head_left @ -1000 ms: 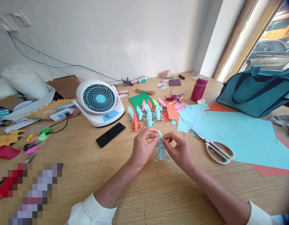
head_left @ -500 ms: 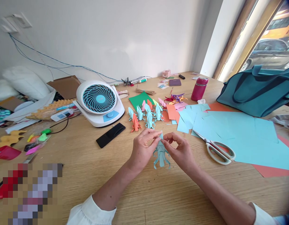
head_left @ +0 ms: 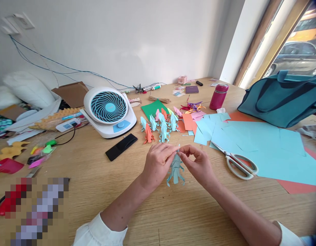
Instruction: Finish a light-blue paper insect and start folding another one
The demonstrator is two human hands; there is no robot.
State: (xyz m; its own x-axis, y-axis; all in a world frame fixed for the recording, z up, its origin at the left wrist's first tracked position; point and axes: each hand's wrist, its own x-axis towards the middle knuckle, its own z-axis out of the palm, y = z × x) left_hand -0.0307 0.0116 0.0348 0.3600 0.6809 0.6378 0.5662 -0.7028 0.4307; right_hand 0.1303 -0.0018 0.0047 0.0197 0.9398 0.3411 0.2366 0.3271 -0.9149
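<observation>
- Plainly, a wood-grained table [head_left: 158, 218] runs back to one white wall [head_left: 147, 41], with a window [head_left: 291, 58] at the right.
- Between my hands, over the near table, is one light-blue paper figure [head_left: 176, 167] with curled legs; whether they touch the wood, I cannot tell.
- My left hand [head_left: 158, 164] and right hand [head_left: 198, 162] both pinch its far tip.
- Beyond cluster two orange figures [head_left: 149, 133] and at least four light-blue ones [head_left: 163, 131], overlapping.
- Around: one fan [head_left: 109, 109], one pair of scissors [head_left: 228, 155], one magenta flask [head_left: 219, 97], one teal bag [head_left: 283, 99].
</observation>
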